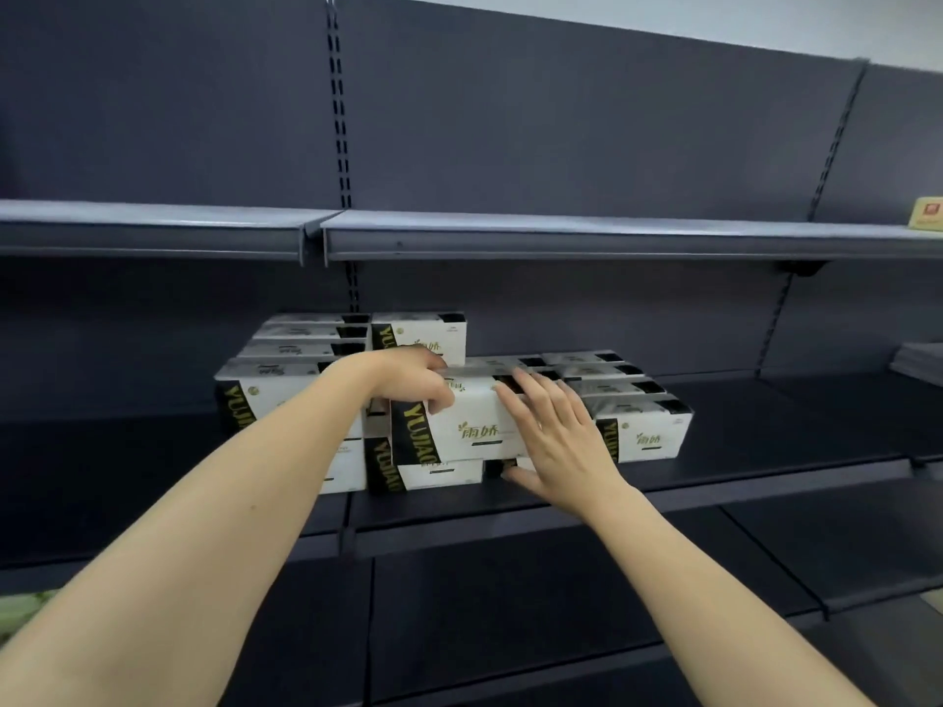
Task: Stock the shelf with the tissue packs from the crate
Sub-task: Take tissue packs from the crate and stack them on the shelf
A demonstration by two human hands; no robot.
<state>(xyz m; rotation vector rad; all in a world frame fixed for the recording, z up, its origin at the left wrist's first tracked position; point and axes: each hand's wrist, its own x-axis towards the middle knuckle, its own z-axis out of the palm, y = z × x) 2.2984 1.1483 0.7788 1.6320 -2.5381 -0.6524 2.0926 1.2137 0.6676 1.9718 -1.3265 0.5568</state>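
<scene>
The left hand [408, 377] grasps the top left corner of a tissue pack [474, 426], fingers curled over its upper edge. The right hand [553, 436] lies flat and released against the pack's right front face, fingers straight. The pack sits atop a lower pack [439, 474] on the middle shelf [714, 482], between stacked packs left [265, 395] and a row right [648, 431]. Whether it rests fully is unclear. A yellow box [927, 212] sits far right on the upper shelf [561, 237].
</scene>
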